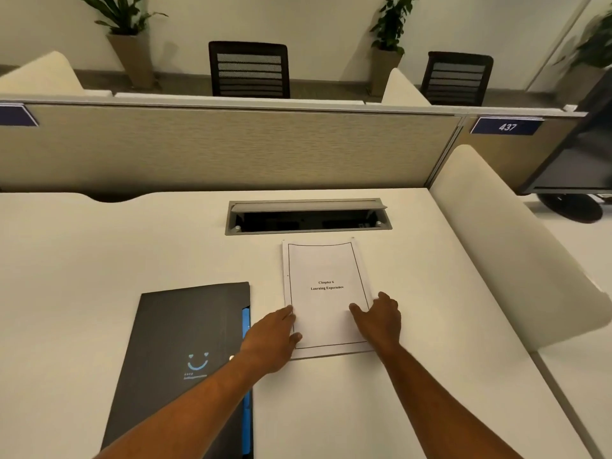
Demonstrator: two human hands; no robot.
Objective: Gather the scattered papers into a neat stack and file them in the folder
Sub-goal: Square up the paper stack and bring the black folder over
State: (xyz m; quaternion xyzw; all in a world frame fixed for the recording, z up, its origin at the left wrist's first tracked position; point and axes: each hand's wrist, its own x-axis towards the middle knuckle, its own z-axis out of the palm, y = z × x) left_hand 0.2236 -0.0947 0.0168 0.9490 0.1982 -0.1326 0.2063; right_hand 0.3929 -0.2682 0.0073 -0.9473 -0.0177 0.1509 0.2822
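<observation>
A stack of white papers (pixel 326 270) lies squared up on the white desk (pixel 414 376), its top sheet printed "Chapter 6 Learning Experience" inside a thin black border. My left hand (pixel 273 339) touches the stack's left edge with straight fingers. My right hand (pixel 379 318) rests on the stack's lower right part, thumb on the top sheet and fingers at the right edge. A black folder (pixel 178 356) with a blue smile mark lies closed to the left of the stack, a blue strip showing along its right side, partly under my left forearm.
A grey cable hatch (pixel 308 215) stands open in the desk just behind the papers. A beige partition (pixel 231 147) closes the back, a curved white divider (pixel 516 246) the right side. A dark monitor (pixel 576 160) stands beyond the divider. Two black chairs are behind the partition.
</observation>
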